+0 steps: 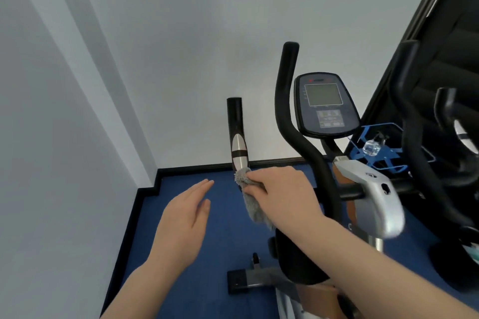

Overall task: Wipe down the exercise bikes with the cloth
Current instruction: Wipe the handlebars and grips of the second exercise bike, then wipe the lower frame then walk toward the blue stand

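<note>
An exercise bike stands in front of me, with a grey console (pixel 324 105) and tall black handlebars. Its short left handle (pixel 236 132) is black with a silver sensor pad. My right hand (pixel 280 191) grips a grey fluffy cloth (pixel 250 197) wrapped around the lower part of that handle, just below the pad. The cloth's tail hangs down under my hand. My left hand (pixel 185 217) hovers flat to the left of the handle, fingers together and extended, holding nothing. The long curved handlebar (pixel 287 111) rises to the right of my right hand.
A silver frame cover (pixel 373 197) of the bike lies at right. Behind it a blue wire rack (pixel 375 150) holds a clear bottle. A second black machine (pixel 440 101) fills the right edge. White walls close the corner on the left; the floor (pixel 186 189) is blue carpet.
</note>
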